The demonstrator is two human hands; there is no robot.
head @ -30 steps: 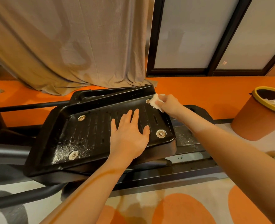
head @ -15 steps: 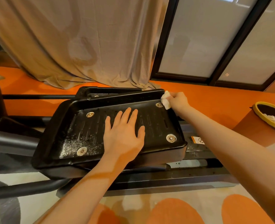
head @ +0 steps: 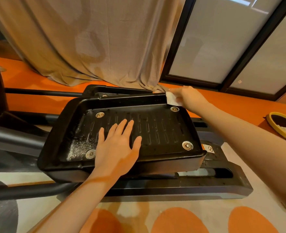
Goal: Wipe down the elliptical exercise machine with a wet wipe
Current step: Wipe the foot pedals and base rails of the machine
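Black pedal (head: 155, 128) steadied by flat, open left hand (head: 117, 148); right hand (head: 189, 96) pinches wet wipe (head: 171, 99) against its far corner rim.

Beige curtain (head: 91, 41) beside dark-framed frosted window (head: 223, 39), orange floor (head: 240, 106).

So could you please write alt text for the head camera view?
A right hand presses a white wipe on the far rim of a black pedal, while the left hand lies flat on it. Pale dust covers its left end.
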